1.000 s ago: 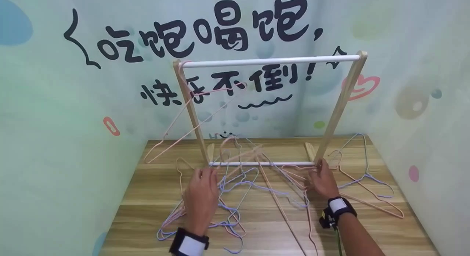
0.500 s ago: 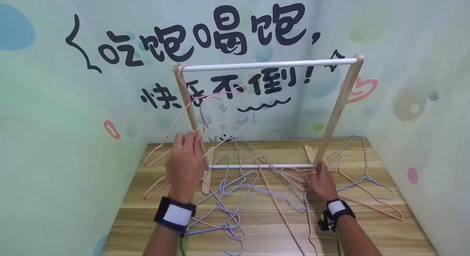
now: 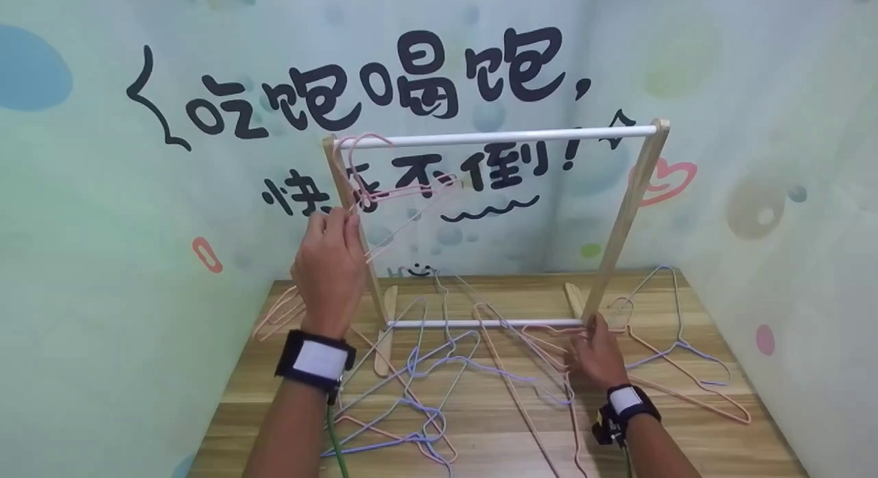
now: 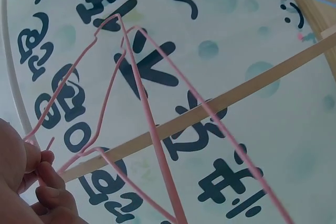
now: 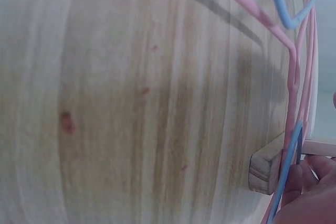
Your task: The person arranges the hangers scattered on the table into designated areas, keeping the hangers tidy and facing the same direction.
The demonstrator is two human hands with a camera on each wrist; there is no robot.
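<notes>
My left hand pinches a pink clothes hanger just below its hook, at the left end of the rack's white top bar. The hook overlaps the bar in the head view. Beside it a second pink hanger hangs from the bar. In the left wrist view, the two pink hangers spread out side by side past my fingertips. Low on the right, my right hand grips the wooden rack post close to its foot.
Several blue and pink hangers lie tangled on the wooden table, among them a blue hanger at the front left. More lie around my right hand, including a pink hanger. A printed wall stands behind the rack.
My left hand has lifted a pink hanger from the pile up to the left end of the top bar. My right hand stays at the post's base. The head view has tilted slightly upward.
</notes>
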